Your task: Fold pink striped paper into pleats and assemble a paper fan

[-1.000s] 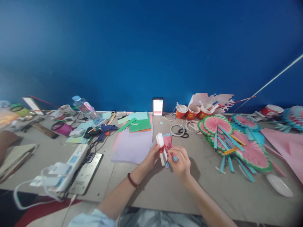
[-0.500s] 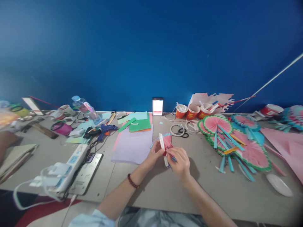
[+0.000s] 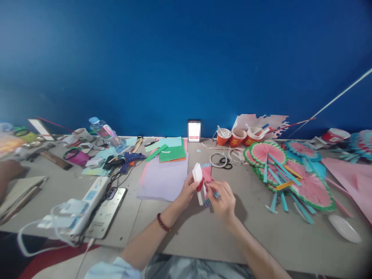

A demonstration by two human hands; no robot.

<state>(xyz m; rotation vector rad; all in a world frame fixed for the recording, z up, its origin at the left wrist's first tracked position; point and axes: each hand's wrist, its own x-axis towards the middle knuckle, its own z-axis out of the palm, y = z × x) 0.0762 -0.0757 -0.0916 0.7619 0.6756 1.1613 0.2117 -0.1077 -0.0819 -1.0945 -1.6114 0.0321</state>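
Note:
A small pleated paper fan, pink with blue along its edge, is held above the table in front of me. On its near side is a folded white piece with a red band across its middle. My left hand is closed around the white piece and the fan's left side, thumb on the red part. Close by, my right hand pinches the fan's right side, fingers bent over the folds. The fingertips partly hide the fan's middle.
Purple paper and green paper lie ahead left. Scissors, a tape ring and red cups stand ahead right. Watermelon-coloured fans are at right. A phone and power strip lie left. Another person's hand is far left.
The white piece has turned so that its broad face shows more, and its top has spread leftward. My right hand has shifted slightly while keeping its pinch on the fan.

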